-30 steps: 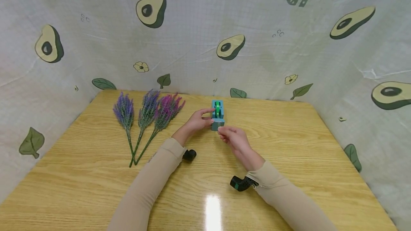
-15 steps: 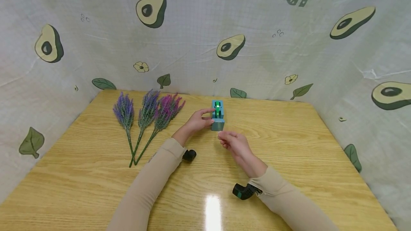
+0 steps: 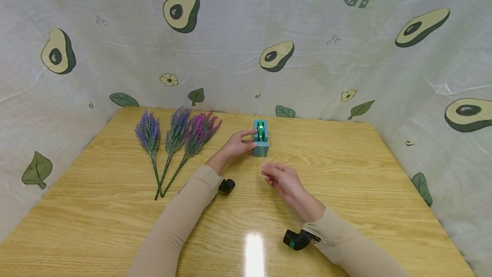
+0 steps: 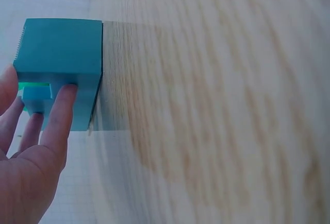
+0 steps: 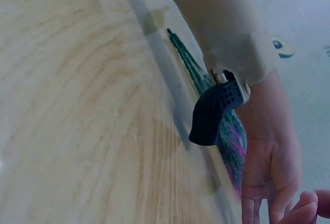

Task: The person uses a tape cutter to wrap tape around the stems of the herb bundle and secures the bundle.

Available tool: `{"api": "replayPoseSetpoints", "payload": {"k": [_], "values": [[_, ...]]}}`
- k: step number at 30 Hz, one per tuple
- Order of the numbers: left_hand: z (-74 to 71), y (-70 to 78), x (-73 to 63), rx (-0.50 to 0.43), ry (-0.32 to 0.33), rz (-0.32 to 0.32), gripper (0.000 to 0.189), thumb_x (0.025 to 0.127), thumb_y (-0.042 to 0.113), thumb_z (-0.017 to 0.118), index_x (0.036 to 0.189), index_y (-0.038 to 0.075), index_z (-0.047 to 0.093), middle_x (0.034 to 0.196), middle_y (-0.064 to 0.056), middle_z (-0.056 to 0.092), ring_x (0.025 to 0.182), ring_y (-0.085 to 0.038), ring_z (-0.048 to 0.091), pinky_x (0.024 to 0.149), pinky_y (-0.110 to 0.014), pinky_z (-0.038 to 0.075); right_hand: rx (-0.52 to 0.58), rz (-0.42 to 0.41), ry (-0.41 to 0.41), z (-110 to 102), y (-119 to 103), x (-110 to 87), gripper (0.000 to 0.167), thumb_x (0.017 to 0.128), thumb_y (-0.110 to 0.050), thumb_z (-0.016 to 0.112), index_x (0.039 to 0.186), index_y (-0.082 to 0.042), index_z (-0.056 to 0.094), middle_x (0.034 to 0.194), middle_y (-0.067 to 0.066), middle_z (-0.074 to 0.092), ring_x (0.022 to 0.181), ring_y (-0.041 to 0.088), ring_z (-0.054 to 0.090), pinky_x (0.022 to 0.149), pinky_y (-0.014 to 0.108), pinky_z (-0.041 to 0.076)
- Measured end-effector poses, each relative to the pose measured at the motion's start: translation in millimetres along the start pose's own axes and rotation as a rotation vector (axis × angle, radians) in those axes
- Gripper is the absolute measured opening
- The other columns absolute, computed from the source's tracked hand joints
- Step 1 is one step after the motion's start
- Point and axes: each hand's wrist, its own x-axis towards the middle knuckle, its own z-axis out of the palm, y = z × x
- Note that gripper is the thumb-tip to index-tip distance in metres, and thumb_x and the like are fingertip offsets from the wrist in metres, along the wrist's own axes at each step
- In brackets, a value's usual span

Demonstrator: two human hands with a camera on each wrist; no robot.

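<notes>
A blue tape dispenser (image 3: 261,149) with a green roll (image 3: 260,128) stands near the back middle of the table. My left hand (image 3: 236,145) holds it from its left side; in the left wrist view, several fingertips lie against the teal side of the dispenser (image 4: 62,49). In front of it, my right hand (image 3: 282,178) has thumb and index finger pinched together on clear tape (image 3: 263,161), which is barely visible in the head view. Only the fingertips of the right hand (image 5: 309,208) appear in the right wrist view.
Artificial lavender sprigs (image 3: 194,140), purple and magenta, lie at the left with their green stems crossing near the bottom. A printed cloth (image 3: 230,54) with avocados hangs behind and beside the wooden table (image 3: 346,191).
My right hand has drawn back toward me from the front of the dispenser, its fingertips still pinched. The left hand and the dispenser have kept their places.
</notes>
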Motion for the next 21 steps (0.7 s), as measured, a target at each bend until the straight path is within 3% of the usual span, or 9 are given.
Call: {"api": "replayPoseSetpoints", "payload": {"k": [21], "values": [[1.1,1.7,-1.4,-0.010,0.003,-0.004,0.047,0.092,0.004,0.057,0.137,0.016,0.048,0.139,-0.015,0.041,0.118,-0.025,0.050,0.089,-0.032,0.048,-0.002,0.046,-0.067,-9,4,-22.8,0.031,0.091,-0.005,0.057,0.114,0.014,0.053,0.081,0.002,0.063,0.066,0.008,0.053,0.059,0.016,0.046]]}}
